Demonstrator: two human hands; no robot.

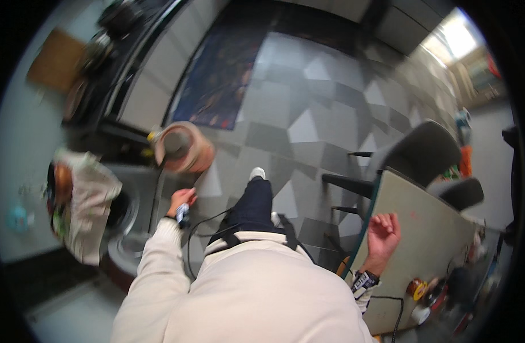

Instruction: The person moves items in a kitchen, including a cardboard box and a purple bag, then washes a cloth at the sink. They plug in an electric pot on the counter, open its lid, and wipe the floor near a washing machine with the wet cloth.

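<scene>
My left hand (182, 200) hangs at my left side with its fingers loosely bent. I see nothing in it. It is nearest to a salmon-coloured round cylinder (200, 153) standing on the floor, a short gap away. My right hand (383, 235) is raised over the edge of a pale table (422, 211), palm up, its fingers half curled and holding nothing. Both wrists carry dark bands with patterned tags. One of my feet, in a white shoe (258, 172), is ahead of me on the tiled floor.
Left stand a front-loading washing machine (138, 183), a draped cloth (91, 206) and a dark counter (131, 74). A dark blue mat (216, 80) lies ahead. Grey chairs (416, 148) stand along the table. Clutter, including a red-and-yellow spool (416, 288), sits on it. A black cable (189, 251) hangs beside me.
</scene>
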